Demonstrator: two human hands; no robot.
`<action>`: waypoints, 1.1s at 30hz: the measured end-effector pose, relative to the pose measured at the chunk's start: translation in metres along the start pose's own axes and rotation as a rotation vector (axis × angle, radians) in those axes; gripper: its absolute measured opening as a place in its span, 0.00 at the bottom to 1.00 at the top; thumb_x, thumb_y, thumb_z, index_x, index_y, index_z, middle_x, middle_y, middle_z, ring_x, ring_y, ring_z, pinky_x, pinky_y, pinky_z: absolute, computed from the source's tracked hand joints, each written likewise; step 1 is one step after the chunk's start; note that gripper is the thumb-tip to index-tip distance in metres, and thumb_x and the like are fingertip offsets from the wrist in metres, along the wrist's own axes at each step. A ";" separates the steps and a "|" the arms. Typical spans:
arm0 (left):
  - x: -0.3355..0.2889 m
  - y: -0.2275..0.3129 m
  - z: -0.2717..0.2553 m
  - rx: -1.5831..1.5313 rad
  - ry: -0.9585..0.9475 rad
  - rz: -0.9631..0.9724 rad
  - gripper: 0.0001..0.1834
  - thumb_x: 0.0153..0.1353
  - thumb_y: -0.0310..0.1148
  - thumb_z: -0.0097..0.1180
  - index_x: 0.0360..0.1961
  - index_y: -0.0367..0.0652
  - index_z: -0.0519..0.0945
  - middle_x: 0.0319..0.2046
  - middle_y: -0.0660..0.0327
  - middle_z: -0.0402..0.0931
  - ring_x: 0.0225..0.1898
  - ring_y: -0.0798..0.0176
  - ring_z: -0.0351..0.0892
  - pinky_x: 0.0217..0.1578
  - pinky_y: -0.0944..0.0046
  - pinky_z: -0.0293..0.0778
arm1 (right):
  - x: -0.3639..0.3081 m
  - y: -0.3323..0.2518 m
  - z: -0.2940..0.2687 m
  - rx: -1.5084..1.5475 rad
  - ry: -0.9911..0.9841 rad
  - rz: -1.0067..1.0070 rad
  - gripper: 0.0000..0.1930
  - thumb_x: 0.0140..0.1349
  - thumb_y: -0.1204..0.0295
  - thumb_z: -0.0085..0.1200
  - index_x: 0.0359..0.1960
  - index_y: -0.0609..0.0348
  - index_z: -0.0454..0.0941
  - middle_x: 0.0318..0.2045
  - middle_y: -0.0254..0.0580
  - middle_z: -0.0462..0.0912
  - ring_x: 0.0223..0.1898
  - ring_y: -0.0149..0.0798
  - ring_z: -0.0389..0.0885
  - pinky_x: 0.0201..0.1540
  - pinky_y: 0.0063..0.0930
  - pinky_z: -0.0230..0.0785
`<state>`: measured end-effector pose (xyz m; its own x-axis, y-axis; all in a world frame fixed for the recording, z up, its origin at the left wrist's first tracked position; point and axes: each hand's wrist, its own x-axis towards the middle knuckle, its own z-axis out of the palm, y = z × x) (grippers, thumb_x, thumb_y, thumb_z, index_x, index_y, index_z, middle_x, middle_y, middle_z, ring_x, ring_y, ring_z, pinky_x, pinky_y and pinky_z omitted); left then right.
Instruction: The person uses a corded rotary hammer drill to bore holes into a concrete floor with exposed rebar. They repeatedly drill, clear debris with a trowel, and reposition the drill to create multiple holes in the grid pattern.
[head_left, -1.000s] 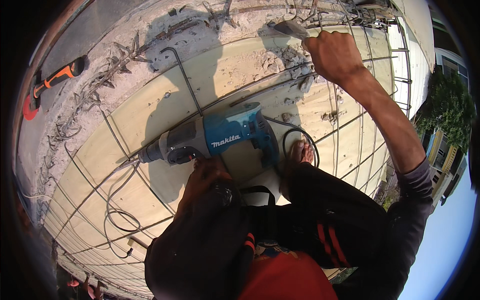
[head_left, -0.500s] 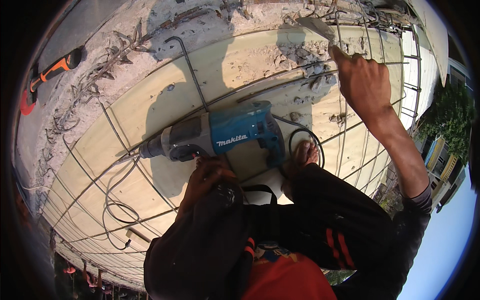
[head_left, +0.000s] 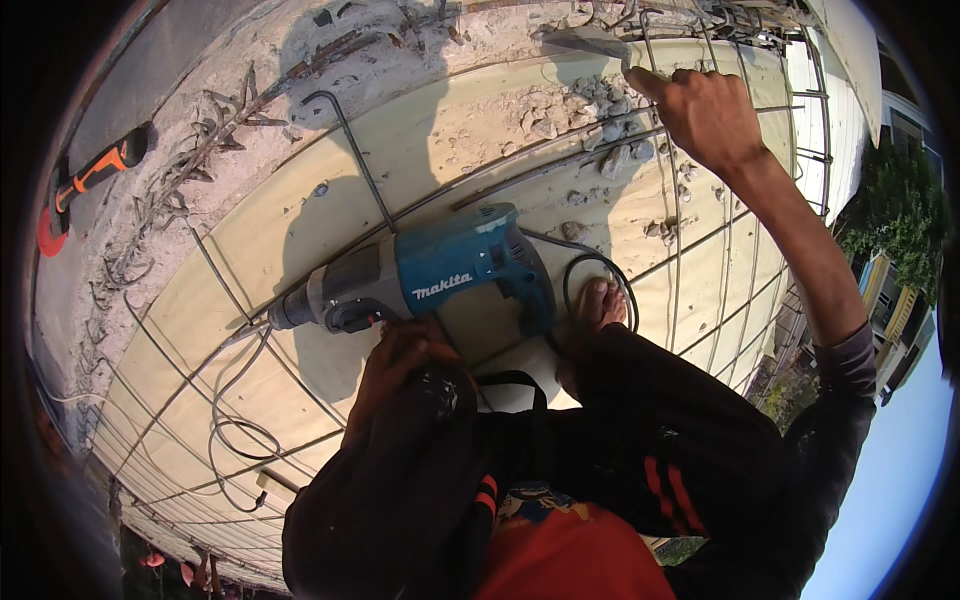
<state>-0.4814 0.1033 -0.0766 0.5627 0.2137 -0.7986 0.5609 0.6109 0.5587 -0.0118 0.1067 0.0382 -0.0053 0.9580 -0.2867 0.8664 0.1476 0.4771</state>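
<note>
Trowel (head_left: 590, 42) clenched in the right hand (head_left: 712, 118) at the pale sheet's (head_left: 260, 230) far edge, where rubble (head_left: 541, 124) still lies scattered; the shadowed left hand's (head_left: 402, 348) grip, beside the blue drill (head_left: 440, 250), I can't tell.

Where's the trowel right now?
In the head view, the trowel is near the top edge, right of centre. The right hand grips it, the blade pointing left, just beyond the rubble.
</note>
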 end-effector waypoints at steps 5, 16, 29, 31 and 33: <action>-0.001 0.007 0.005 0.018 0.035 0.047 0.16 0.64 0.34 0.53 0.51 0.39 0.73 0.43 0.58 0.75 0.44 0.65 0.77 0.45 0.64 0.71 | -0.021 0.013 0.010 0.210 -0.120 -0.038 0.19 0.57 0.69 0.52 0.52 0.40 0.76 0.19 0.44 0.80 0.20 0.43 0.79 0.23 0.35 0.71; 0.027 0.027 0.028 -0.779 0.283 -0.107 0.33 0.64 0.58 0.48 0.56 0.40 0.69 0.49 0.55 0.73 0.51 0.58 0.74 0.53 0.57 0.69 | -0.180 -0.017 0.012 0.992 0.057 0.460 0.24 0.51 0.70 0.62 0.53 0.55 0.76 0.31 0.52 0.82 0.30 0.52 0.81 0.32 0.38 0.73; 0.040 0.061 0.065 0.200 0.547 0.484 0.41 0.58 0.35 0.62 0.65 0.49 0.49 0.56 0.57 0.63 0.54 0.59 0.68 0.59 0.53 0.66 | -0.282 -0.204 0.078 1.151 0.286 0.860 0.22 0.51 0.73 0.63 0.49 0.60 0.75 0.42 0.48 0.76 0.44 0.51 0.74 0.46 0.41 0.70; 0.041 0.062 0.065 0.240 0.551 0.419 0.46 0.55 0.27 0.63 0.67 0.52 0.44 0.56 0.56 0.62 0.53 0.60 0.68 0.59 0.53 0.67 | -0.240 -0.201 0.078 1.368 0.407 0.687 0.25 0.51 0.70 0.63 0.52 0.60 0.72 0.44 0.48 0.75 0.44 0.52 0.74 0.46 0.42 0.70; 0.047 0.060 0.061 0.093 0.542 0.361 0.52 0.52 0.22 0.65 0.67 0.50 0.39 0.55 0.54 0.62 0.54 0.60 0.68 0.58 0.54 0.68 | -0.188 -0.201 0.065 1.546 0.316 0.444 0.29 0.54 0.65 0.61 0.56 0.61 0.67 0.46 0.51 0.74 0.45 0.54 0.75 0.46 0.44 0.71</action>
<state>-0.3845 0.1032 -0.0669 0.3533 0.7618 -0.5429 0.4580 0.3652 0.8105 -0.1528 -0.1194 -0.0579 0.4380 0.8936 -0.0985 0.4732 -0.3223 -0.8199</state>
